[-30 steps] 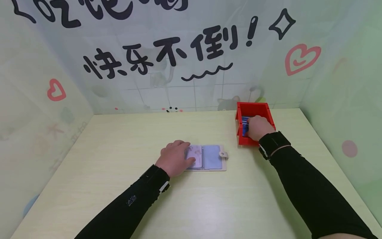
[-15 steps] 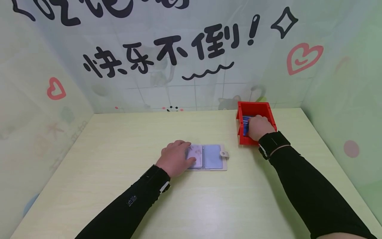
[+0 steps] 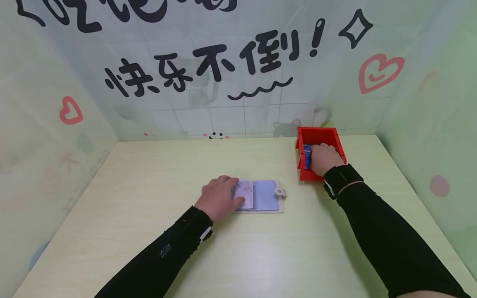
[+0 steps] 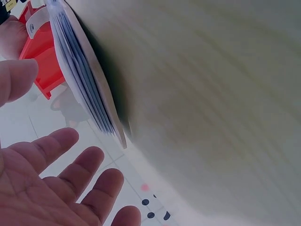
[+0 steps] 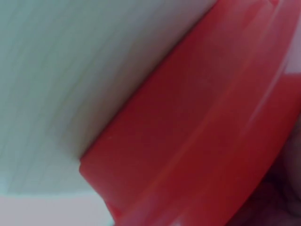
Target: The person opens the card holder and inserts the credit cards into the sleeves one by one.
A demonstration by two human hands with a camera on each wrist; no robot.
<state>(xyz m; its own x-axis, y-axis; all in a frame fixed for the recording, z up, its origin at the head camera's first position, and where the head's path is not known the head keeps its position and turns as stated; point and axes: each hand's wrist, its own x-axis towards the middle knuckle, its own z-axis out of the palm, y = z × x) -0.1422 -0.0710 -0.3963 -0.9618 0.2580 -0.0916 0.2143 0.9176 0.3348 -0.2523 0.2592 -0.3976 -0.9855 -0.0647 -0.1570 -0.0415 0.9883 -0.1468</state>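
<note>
Card holder [image 3: 259, 196] lies open and flat near the middle of the table [image 3: 149, 174], with its snap tab pointing to the right. Left hand [image 3: 219, 198] rests on its left page with fingers straight and relaxed, gripping nothing; the right page is uncovered. Right hand [image 3: 323, 159] reaches into the red bin [image 3: 318, 134], which stands near the back right corner of the table, close to the back wall. Its fingers are on the blue cards [image 3: 307, 156] inside, but I cannot tell if they pinch one. Between holder and bin there is a bare strip of table. Wide free surface lies in front of both forearms and to the left side.
</note>
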